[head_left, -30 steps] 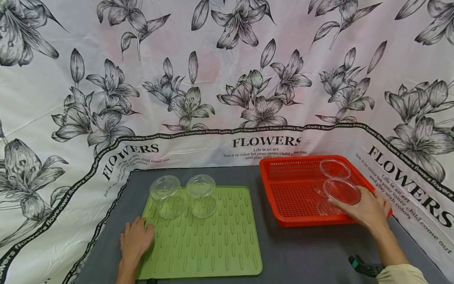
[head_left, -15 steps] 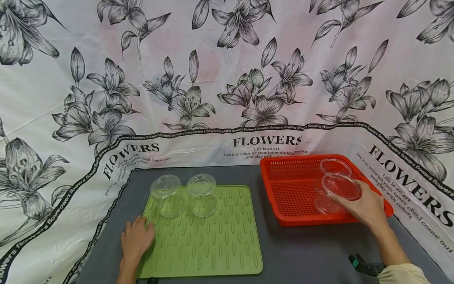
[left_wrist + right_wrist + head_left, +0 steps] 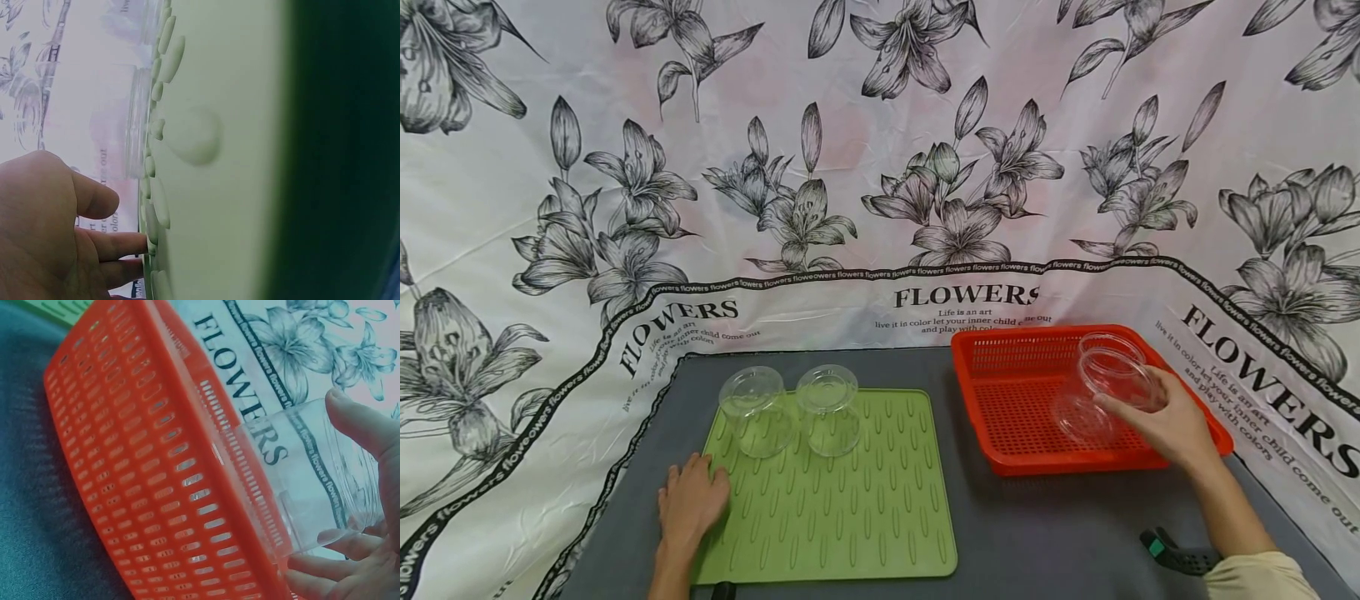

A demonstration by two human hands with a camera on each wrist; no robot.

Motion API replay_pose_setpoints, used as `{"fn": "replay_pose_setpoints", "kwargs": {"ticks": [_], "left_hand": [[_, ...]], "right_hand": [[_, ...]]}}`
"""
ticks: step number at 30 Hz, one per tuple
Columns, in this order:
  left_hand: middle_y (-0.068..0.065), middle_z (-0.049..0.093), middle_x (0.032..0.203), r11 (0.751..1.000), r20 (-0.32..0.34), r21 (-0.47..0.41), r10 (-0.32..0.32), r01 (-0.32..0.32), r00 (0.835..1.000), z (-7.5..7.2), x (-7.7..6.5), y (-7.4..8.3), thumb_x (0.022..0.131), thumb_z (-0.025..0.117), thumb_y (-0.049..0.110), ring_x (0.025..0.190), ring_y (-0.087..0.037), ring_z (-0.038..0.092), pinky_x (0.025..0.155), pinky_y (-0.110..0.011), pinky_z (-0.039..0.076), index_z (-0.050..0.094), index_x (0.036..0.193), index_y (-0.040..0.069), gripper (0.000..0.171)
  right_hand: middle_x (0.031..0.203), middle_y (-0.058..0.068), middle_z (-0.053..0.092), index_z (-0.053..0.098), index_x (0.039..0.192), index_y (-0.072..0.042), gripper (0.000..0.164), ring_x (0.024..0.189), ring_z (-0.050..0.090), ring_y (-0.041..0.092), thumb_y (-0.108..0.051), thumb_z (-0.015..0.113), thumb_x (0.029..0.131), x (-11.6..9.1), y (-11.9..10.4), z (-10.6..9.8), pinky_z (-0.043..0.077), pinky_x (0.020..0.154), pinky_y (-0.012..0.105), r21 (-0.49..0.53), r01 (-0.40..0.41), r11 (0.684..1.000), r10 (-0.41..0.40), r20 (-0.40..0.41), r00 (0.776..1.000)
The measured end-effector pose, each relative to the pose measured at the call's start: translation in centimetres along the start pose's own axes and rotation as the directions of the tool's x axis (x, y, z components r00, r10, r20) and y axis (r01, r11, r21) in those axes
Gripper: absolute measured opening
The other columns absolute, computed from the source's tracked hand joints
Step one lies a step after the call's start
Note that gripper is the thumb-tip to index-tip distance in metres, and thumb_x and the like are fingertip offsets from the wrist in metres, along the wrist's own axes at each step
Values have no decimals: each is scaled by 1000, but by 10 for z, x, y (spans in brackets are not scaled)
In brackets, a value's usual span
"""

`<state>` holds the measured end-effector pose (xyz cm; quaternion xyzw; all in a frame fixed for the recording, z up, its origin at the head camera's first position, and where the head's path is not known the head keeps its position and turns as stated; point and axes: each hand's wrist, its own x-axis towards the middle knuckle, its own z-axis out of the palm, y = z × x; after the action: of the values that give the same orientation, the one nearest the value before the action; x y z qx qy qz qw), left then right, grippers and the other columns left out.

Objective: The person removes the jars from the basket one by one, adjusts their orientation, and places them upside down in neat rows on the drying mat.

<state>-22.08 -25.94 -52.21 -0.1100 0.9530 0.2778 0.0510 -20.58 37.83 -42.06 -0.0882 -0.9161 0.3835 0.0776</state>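
1. Apparently done: two clear jars [image 3: 829,421] on the green mat [image 3: 835,525], left of centre.
2. In progress: right hand [image 3: 1176,421] grasps a tilted jar [image 3: 1123,379] over the red basket [image 3: 1037,468], right of frame.
3. Apparently left: this jar—and another jar [image 3: 1111,339] behind it in the basket.
4. Left hand [image 3: 692,504], lower left—relaxed, grasping nothing, at the mat's edge.

Clear cup [image 3: 1103,398] lifted slightly by the right hand [image 3: 1176,421], its rim now higher, overlapping more of the rear cup [image 3: 1110,338] in the head view
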Motion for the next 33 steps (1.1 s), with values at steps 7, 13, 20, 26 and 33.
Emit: {"fn": "replay_pose_setpoints", "kwargs": {"ticks": [7, 13, 20, 26, 33], "left_hand": [[-34, 18, 164, 1000, 7, -6, 0, 0, 1000, -1, 0, 1, 105, 28, 30, 149, -62, 2, 116, -80, 3, 33, 154, -8, 62], [-34, 17, 164, 1000, 8, -11, -1, 1, 1000, -1, 0, 2, 105, 28, 30, 149, -62, 1, 116, -80, 3, 33, 154, -8, 62], [-34, 17, 163, 1000, 9, -12, 0, 1, 1000, -2, -1, 3, 105, 27, 29, 149, -62, 0, 116, -80, 3, 33, 154, -8, 62], [-35, 17, 163, 1000, 19, -10, -2, 2, 1000, -3, -1, 3, 105, 27, 29, 149, -62, 1, 116, -80, 4, 33, 154, -8, 62], [-35, 18, 163, 1000, 26, -6, -7, 7, 1000, -2, 0, 2, 104, 28, 30, 148, -62, 2, 116, -80, 5, 33, 154, -9, 63]], "right_hand": [[156, 32, 40, 20, 161, -2, 92, 103, 60, -2, -44, 70, 95, -2, -3, -3, 48, 70, 9, 103, 38, 994, -38, 6, 999], [155, 30, 39, 19, 161, -3, 91, 94, 43, -21, -42, 69, 96, -4, -6, -5, 49, 71, 8, 136, 36, 990, -36, -4, 999], [157, 30, 39, 18, 163, -6, 90, 108, 53, -1, -41, 68, 97, -6, -12, -7, 50, 72, 8, 152, 42, 988, -42, -3, 999], [159, 31, 36, 15, 164, -9, 89, 99, 46, -20, -36, 68, 98, -8, -18, -9, 50, 75, 7, 183, 85, 979, -87, 4, 996], [156, 32, 39, 15, 164, -9, 89, 99, 47, -21, -35, 69, 97, -13, -24, -9, 50, 74, 7, 165, 131, 978, -130, -15, 991]]}}
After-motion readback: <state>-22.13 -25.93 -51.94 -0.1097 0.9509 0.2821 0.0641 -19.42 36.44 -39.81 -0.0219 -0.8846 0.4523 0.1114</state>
